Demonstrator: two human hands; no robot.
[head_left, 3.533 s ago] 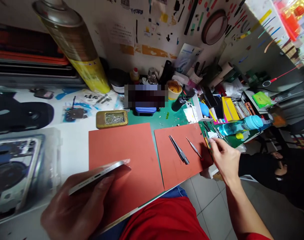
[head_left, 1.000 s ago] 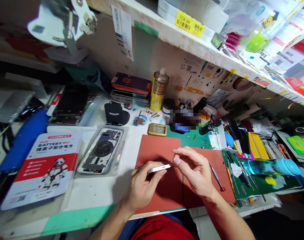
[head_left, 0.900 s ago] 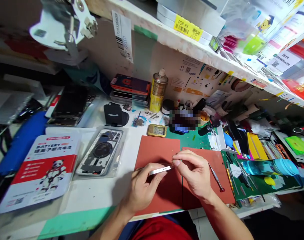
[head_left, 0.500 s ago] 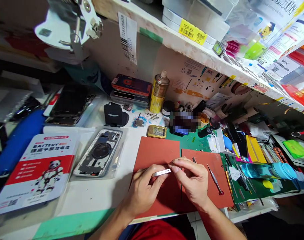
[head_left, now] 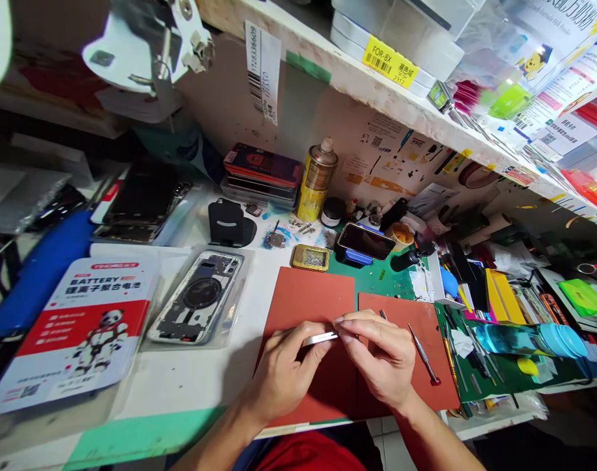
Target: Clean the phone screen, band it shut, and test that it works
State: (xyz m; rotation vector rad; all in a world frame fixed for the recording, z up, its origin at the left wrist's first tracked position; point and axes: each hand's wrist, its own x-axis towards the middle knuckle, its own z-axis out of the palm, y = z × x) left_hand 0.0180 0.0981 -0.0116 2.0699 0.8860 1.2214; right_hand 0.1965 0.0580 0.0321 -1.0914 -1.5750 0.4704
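Observation:
A slim white phone [head_left: 320, 338] is held edge-on above the red-brown mat [head_left: 310, 297], its bottom edge with small holes turned towards me. My left hand [head_left: 288, 366] grips it, thumb in front and fingers behind. At the phone's right end, my right hand [head_left: 379, 356] is closed in a pinch, its fingertips against or very near the corner. Whatever lies between those fingertips is hidden. To the right of my right hand, a thin screwdriver [head_left: 424, 356] lies on a second red-brown mat [head_left: 393, 304].
A bagged phone back housing [head_left: 200, 294] and a battery packet [head_left: 77, 320] lie left. Behind the mats stand a small tin [head_left: 310, 258], a phone on a blue stand [head_left: 367, 242] and a spray can [head_left: 318, 176]. A blue bottle [head_left: 524, 339] lies right. A shelf [head_left: 347, 78] overhangs.
The view has shifted slightly, so the bench things sit a little further right. The phone is tilted slightly differently in my left hand, and my right fingertips stay at its right end.

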